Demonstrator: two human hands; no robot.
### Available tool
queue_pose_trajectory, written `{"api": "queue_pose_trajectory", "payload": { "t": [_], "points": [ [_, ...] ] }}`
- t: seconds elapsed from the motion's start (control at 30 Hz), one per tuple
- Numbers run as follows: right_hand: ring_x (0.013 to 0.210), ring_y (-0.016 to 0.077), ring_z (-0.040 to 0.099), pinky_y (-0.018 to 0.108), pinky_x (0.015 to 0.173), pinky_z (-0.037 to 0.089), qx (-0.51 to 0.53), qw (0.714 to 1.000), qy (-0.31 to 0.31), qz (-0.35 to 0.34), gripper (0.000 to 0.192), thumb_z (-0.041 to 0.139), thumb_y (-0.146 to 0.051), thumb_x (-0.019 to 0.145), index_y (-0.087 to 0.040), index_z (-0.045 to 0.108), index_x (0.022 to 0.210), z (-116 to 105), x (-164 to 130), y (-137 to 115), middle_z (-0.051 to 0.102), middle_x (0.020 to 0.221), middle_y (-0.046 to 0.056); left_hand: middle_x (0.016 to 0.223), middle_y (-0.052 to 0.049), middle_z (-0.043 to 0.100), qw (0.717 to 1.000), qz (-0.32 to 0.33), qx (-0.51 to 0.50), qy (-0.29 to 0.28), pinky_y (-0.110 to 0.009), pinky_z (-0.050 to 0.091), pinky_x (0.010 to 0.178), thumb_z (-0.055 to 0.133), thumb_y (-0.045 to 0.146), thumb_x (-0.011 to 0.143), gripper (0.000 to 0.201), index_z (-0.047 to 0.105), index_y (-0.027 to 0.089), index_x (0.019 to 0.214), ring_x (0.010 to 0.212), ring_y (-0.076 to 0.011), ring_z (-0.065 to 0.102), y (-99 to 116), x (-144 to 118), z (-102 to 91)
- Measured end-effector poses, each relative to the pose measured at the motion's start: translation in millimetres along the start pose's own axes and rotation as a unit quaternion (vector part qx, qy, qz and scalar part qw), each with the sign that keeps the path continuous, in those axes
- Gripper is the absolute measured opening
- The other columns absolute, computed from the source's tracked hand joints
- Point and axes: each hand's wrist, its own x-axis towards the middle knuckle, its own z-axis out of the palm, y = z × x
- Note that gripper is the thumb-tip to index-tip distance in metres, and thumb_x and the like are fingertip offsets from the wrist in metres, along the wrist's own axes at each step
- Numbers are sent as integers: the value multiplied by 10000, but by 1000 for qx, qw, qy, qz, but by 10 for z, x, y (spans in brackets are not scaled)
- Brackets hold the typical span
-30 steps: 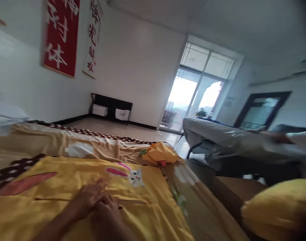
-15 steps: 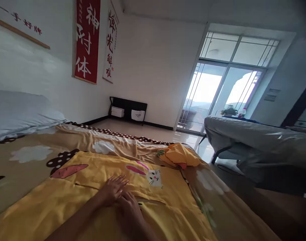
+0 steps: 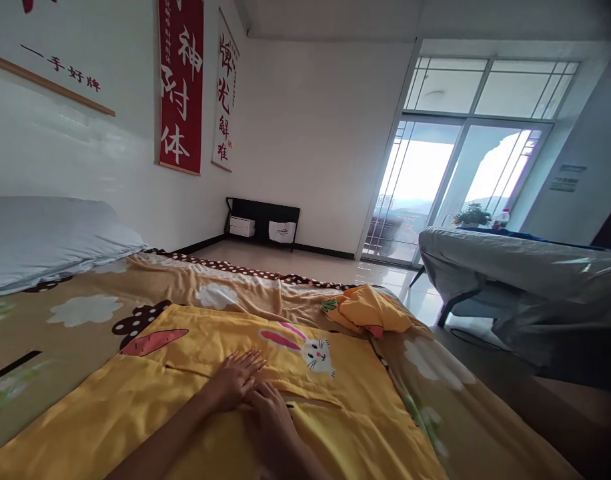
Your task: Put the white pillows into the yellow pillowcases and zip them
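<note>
A yellow cloth printed with a white rabbit and a red carrot lies spread out on the bed. A seam or fold line runs across it, just below the rabbit. My left hand rests palm down near the middle of this cloth, its fingers stretched flat. Close beside it, my right hand also lies on the cloth, fingers extended and touching or nearly touching the left hand. Neither hand grips anything that I can see. A crumpled orange-yellow cloth with a green leaf shape sits beyond the spread cloth, out of reach of both hands.
Under the cloths is a tan blanket with white clouds. A grey-white pillow lies at the left. To the right stands a covered table bearing a plant. A black rack stands by the far wall.
The view has shifted slightly, so the scene sits further right. Both hands keep the same flat pose at about the same spot on the yellow cloth.
</note>
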Motion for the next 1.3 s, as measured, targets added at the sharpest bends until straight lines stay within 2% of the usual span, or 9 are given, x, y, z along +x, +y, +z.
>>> {"api": "queue_pose_trajectory", "payload": {
  "t": [0.4,0.7,1.07,1.3],
  "points": [
    [990,192,554,282,897,410,5,1000,9,-6,354,561,-21,668,-218,709,921,0,-3,7,668,1038,42,1582,-3,246,1000,3,4,-5,-500,130,1197,330,298,915,570,338,281,1484,1468,-196,194,33,-20,-45],
    [993,189,550,285,895,413,0,1000,13,-13,367,551,-27,673,-214,707,948,22,-15,26,660,1048,50,1588,16,229,1000,-1,6,-10,-488,119,1203,335,287,908,578,329,296,1486,1471,-176,181,40,-32,-49],
    [1003,181,544,279,912,410,-4,1000,9,-14,352,559,-35,708,-227,703,965,12,-11,23,658,1064,31,1574,-8,269,1000,12,4,13,-505,154,1190,359,265,904,568,361,320,1470,1458,-205,227,-17,4,19],
    [1016,187,553,289,923,418,-2,1000,4,-5,401,544,-17,677,-234,711,969,3,-24,15,664,1063,33,1583,-6,239,1000,0,-25,-18,-532,124,1187,443,310,872,581,389,350,1450,1465,-228,207,23,-32,-93]
  ]
}}
